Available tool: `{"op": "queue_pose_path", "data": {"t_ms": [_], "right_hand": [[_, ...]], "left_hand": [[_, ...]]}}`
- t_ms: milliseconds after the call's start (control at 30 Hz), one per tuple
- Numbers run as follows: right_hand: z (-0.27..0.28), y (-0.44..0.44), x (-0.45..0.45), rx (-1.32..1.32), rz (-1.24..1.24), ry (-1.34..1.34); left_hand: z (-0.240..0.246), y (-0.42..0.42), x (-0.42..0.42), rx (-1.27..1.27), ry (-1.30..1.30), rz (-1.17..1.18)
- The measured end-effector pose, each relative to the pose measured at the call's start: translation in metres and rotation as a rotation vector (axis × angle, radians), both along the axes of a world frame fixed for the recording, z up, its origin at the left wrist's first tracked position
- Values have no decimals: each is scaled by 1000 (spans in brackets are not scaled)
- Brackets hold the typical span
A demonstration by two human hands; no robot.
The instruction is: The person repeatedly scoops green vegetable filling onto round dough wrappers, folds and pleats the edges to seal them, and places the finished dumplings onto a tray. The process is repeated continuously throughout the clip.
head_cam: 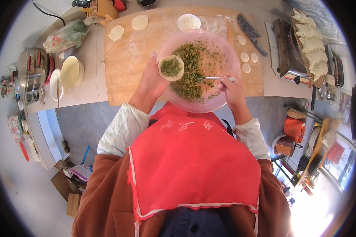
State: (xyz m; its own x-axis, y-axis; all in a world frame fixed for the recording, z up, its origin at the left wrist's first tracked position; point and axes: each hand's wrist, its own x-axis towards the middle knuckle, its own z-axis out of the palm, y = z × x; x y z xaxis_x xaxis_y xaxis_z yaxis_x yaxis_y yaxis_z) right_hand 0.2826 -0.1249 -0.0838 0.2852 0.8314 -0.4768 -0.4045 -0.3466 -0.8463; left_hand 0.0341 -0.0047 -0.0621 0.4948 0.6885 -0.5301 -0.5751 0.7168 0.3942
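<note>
On the fingers of my left hand (151,81) lies a round dough wrapper (180,72) with a mound of chopped green filling (170,67) on it. It is held over the left rim of a large pinkish translucent bowl (233,56). Chopped greens (190,56) cover mostly the left half of that bowl. My right hand (233,89) grips the handle of a metal spoon (213,78), whose head is sunk in the greens. The bowl stands at the front edge of a wooden board (127,65) and overhangs it.
Flat dough rounds (140,22) and small dough pieces (246,67) lie on the board, near a white bowl of flour (189,22) and a cleaver (249,29). At right, a woven tray (302,44) of dumplings rests over a gas stove (290,66). A cream basin (72,72) stands left.
</note>
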Motion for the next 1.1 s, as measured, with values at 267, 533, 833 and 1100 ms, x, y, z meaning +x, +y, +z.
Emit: {"op": "queue_pose_path", "data": {"t_ms": [267,533,833,1100], "right_hand": [[54,-4,-11,199,-19,-112],[64,-20,-36,729,372,-1090],[53,-19,-22,405,-3,-286],[32,-8,-30,325,-184,260]], "left_hand": [[4,-10,14,-19,3,-93],[5,-15,24,35,-43,-174],[17,-12,29,54,-101,-183],[12,-11,29,18,-94,-191]]}}
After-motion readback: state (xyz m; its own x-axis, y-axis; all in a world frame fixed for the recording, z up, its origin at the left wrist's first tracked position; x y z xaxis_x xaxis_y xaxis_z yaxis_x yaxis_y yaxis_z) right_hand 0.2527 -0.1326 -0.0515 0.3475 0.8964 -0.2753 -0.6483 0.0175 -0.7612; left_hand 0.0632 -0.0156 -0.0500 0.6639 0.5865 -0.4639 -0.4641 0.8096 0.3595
